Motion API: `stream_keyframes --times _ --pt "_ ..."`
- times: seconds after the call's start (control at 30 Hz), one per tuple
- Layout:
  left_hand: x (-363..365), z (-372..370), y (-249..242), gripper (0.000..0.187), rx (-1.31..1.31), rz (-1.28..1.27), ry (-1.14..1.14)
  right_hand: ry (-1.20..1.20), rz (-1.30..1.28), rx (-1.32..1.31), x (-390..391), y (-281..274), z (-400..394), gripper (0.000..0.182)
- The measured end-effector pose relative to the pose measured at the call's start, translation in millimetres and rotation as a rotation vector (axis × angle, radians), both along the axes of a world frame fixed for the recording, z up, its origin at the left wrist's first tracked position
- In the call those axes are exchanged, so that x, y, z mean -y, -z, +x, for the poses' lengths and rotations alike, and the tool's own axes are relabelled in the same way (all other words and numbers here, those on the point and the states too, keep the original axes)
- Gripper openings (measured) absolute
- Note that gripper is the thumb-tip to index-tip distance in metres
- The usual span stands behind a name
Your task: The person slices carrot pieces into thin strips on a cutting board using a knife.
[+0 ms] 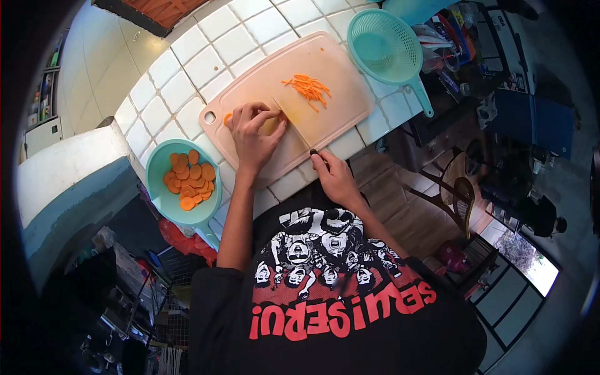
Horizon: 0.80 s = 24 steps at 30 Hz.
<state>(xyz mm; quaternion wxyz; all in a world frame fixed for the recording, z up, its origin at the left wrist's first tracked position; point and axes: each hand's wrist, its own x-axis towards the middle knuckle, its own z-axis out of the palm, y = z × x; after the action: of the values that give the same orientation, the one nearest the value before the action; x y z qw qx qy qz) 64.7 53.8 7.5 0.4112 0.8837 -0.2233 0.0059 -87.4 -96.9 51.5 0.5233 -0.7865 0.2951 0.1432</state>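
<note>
My left hand rests on the pink cutting board, fingers bent and tips close together beside the knife blade. A small bit of carrot seems to show at those fingertips, mostly hidden by them. In my right hand is the dark handle of a knife, gripped at the board's near edge. Its thin blade lies across the board, pointing away from me. Right of the blade sits a small pile of carrot strips. Another orange carrot piece peeks out left of my left hand.
A turquoise colander holding several round carrot slices stands left of the board. Another turquoise colander is at the board's upper right, its handle reaching past the edge of the white tiled counter. A wooden chair stands off to the right.
</note>
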Motion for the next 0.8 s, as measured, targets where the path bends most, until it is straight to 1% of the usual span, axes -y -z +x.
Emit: stream_keyframes --times 0.1,0.23,0.33,0.43,0.5,0.63,0.73,0.8 --pt "0.2 -0.1 -0.6 0.02 0.013 0.011 0.002 0.002 0.014 0.046 -0.6 0.2 -1.0 0.037" --pt "0.2 0.5 1.3 0.019 0.043 0.019 0.013 0.005 0.012 0.04 -1.4 3.0 -3.0 0.038" --pt "1.7 -0.6 0.6 0.016 0.019 0.0 -0.005 -0.015 -0.016 0.03 -1.0 3.1 -2.5 0.04" --pt "0.4 -0.8 0.5 0.015 0.035 0.002 -0.001 -0.061 -0.073 -0.022 -3.2 0.8 -1.6 0.042" --pt "1.5 -1.3 0.1 0.019 0.049 0.028 0.0 -0.096 -0.186 -0.009 -7.8 2.8 -2.3 0.041" --pt "5.3 -2.2 -1.7 0.016 0.107 0.049 -0.004 -0.13 -0.233 -0.071 -10.9 2.4 -2.1 0.041" --pt "6.7 -2.4 0.5 0.018 0.106 0.048 0.005 -0.142 -0.238 -0.09 -12.6 -2.2 -0.3 0.041" --pt "6.9 -2.7 -1.7 0.024 0.086 0.087 0.019 -0.146 -0.247 -0.088 -13.3 -2.0 -0.6 0.041"
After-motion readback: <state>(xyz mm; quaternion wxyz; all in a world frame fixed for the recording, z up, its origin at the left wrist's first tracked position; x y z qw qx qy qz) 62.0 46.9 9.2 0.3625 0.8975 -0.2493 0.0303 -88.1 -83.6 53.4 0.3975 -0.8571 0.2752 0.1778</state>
